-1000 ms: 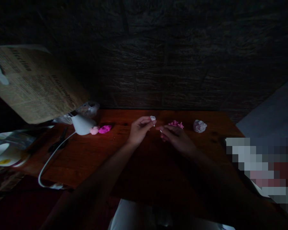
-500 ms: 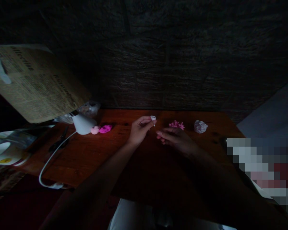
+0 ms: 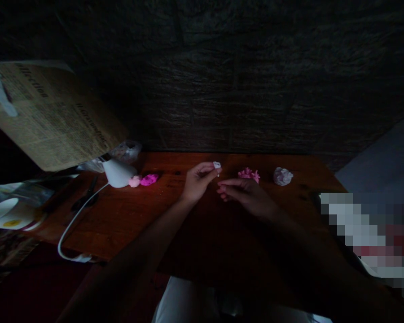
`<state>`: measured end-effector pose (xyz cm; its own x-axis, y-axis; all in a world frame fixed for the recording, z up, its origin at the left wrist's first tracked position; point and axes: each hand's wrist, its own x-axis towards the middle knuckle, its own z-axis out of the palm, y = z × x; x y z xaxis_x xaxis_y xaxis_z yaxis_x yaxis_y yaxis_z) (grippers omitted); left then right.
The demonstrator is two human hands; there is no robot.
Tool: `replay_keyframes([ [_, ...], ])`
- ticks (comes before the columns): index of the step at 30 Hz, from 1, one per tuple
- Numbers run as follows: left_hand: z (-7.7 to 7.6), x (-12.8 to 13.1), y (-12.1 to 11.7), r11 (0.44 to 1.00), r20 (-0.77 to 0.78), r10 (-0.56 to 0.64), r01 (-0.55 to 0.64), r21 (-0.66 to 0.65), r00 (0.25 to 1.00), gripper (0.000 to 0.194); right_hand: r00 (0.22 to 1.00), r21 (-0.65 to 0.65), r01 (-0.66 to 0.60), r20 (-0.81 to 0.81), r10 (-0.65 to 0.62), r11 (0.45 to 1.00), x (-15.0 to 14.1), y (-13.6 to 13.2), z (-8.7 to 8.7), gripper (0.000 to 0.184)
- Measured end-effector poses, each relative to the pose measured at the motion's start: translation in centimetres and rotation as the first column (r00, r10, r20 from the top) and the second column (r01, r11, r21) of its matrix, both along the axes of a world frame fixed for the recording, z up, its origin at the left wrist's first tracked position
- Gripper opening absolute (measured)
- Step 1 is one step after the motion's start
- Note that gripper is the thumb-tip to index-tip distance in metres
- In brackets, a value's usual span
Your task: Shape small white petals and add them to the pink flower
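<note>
My left hand [image 3: 195, 181] pinches a small white rolled bud [image 3: 217, 165] between thumb and fingertips, held up over the wooden table. It looks like soft clay, though the dim light hides detail. Just right of it and a little lower is my right hand [image 3: 245, 194], thumb and fingers brought together. Whatever those fingertips hold, if anything, cannot be made out. Partly behind the right hand lies a pink piece with many petal-like points [image 3: 249, 174]. A crumpled-looking whitish lump [image 3: 283, 176] sits farther right.
On the left stand a lamp with a newsprint shade [image 3: 60, 116], white base [image 3: 118, 173] and cord [image 3: 64, 235]. Beside it lie a pale pink lump [image 3: 135, 181], a magenta lump [image 3: 150, 180], dark scissors [image 3: 85, 202] and a white cup [image 3: 6, 214]. A dark wall [image 3: 208, 89] rises behind the table [image 3: 131, 211].
My right fingertips have shifted slightly left, nearer the left hand. My left hand still pinches the white bud. The whole view has shifted a little.
</note>
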<state>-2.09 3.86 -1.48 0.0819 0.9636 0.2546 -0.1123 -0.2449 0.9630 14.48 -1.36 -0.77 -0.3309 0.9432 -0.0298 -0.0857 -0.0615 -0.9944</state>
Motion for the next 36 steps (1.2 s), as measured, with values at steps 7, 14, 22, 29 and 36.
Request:
replay_keyframes([
  [7, 0.4, 0.0, -0.2, 1.0, 0.008, 0.003, -0.003, 0.011, 1.0, 0.024, 0.997, 0.018, 0.008, 0.072, -0.009, 1.0, -0.4, -0.5, 1.0, 0.031],
  [14, 0.3, 0.2, -0.3, 1.0, 0.003, -0.01, 0.01, 0.007, 1.0, 0.024, 0.986, 0.11, 0.162, 0.021, -0.165, 0.981, -0.4, -0.7, 1.7, 0.031],
  [22, 0.4, 0.0, -0.2, 1.0, -0.012, -0.008, 0.009, 0.01, 1.0, 0.024, 0.99, -0.061, 0.111, -0.077, -0.115, 0.992, -0.4, -0.2, 0.5, 0.038],
  [29, 0.4, 0.0, -0.2, 1.0, 0.0, 0.009, -0.009, 0.015, 1.0, 0.024, 0.989, -0.041, 0.129, -0.06, -0.132, 0.991, 0.1, -0.1, 0.7, 0.032],
  [36, 0.3, 0.1, -0.2, 1.0, 0.003, 0.003, -0.003, 0.029, 1.0, 0.025, 0.991, 0.019, 0.131, 0.009, -0.131, 0.991, -0.2, -0.3, 0.7, 0.036],
])
